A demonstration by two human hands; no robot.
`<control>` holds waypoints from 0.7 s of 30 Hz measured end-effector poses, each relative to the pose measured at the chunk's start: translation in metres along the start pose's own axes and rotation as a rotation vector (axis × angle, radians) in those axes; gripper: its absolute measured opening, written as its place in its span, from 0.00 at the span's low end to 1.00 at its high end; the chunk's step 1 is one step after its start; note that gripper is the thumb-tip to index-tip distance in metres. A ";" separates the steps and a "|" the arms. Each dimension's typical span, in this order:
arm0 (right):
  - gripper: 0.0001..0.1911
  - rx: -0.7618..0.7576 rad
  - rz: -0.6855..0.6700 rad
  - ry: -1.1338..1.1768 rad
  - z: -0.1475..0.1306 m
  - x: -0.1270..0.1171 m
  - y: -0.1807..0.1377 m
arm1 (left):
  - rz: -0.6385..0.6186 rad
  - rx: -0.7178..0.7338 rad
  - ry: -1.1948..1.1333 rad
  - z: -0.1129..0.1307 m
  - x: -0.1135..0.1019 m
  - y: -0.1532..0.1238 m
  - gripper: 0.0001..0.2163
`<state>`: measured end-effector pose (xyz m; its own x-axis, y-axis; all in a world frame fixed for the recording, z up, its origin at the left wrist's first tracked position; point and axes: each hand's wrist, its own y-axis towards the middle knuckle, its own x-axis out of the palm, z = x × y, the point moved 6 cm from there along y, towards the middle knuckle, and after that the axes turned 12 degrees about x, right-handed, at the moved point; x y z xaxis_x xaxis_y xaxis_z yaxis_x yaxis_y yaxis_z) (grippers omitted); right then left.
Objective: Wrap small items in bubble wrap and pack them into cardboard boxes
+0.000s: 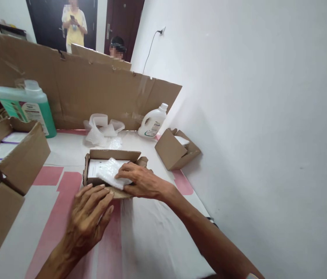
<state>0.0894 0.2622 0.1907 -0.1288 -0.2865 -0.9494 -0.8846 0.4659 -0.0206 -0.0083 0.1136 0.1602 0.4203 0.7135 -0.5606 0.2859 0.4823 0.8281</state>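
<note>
A small open cardboard box lies in the middle of the table with a white item inside. A folded piece of white bubble wrap rests on top of it. My right hand lies flat over the bubble wrap and the box's right side, fingers stretched out and pressing down. My left hand rests on the table at the box's near edge, fingers extended and touching the front flap.
A big open carton of white boxes stands at left, with a green bottle behind it. A second small box, a white bottle and loose wrap lie at the back. A cardboard screen walls the table; people are behind it.
</note>
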 end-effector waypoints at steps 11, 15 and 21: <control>0.12 -0.015 0.026 0.333 0.014 -0.014 0.000 | -0.382 0.042 -0.001 -0.040 0.026 0.045 0.13; 0.19 0.000 -0.008 0.291 0.021 -0.004 0.003 | -0.496 0.046 -0.038 -0.047 0.032 0.047 0.12; 0.21 0.067 0.061 0.265 0.017 -0.014 -0.002 | -0.584 -0.089 -0.152 -0.064 0.040 0.051 0.07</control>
<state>0.1005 0.2799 0.1990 -0.3011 -0.4612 -0.8346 -0.8414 0.5403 0.0050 -0.0320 0.1991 0.1806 0.3360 0.2412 -0.9105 0.4354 0.8174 0.3772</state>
